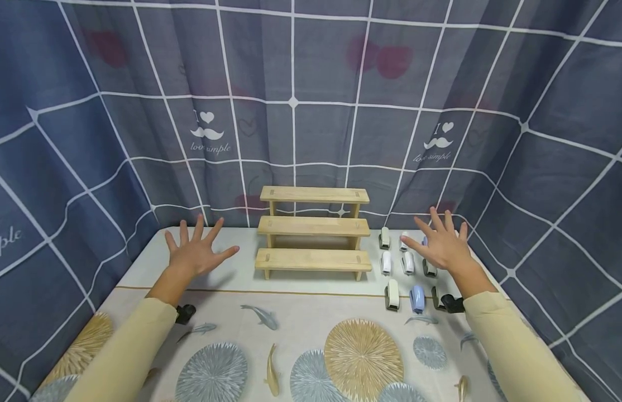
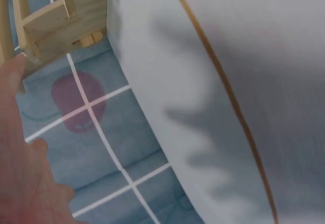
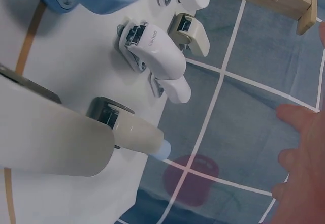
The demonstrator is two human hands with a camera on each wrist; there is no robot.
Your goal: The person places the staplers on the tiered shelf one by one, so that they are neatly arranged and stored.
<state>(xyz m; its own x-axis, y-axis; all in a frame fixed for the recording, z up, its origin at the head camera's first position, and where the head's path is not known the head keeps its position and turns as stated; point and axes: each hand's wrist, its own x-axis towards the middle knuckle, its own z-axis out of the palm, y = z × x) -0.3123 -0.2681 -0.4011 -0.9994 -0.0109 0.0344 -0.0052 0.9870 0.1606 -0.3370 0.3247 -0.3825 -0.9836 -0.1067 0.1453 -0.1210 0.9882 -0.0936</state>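
Both hands hover above the table with fingers spread and nothing held. My left hand (image 1: pixel 192 257) is left of a three-step wooden stand (image 1: pixel 313 226), apart from it; in the left wrist view its shadow falls on the cloth. On the other side, my right hand (image 1: pixel 444 248) hangs over several small staplers arranged in rows, hiding part of the back right ones. Among them are a cream stapler (image 1: pixel 392 295), a blue stapler (image 1: pixel 417 298) and a white stapler (image 3: pixel 157 51). In the right wrist view, the fingers (image 3: pixel 299 117) stay clear of them.
A pale tablecloth (image 1: pixel 225 301) printed with fish and round leaf shapes covers the table, with a brown line across it. Blue checked curtains (image 1: pixel 321 134) hang close behind the stand and along both sides. Each wrist wears a small black camera (image 1: pixel 185 314).
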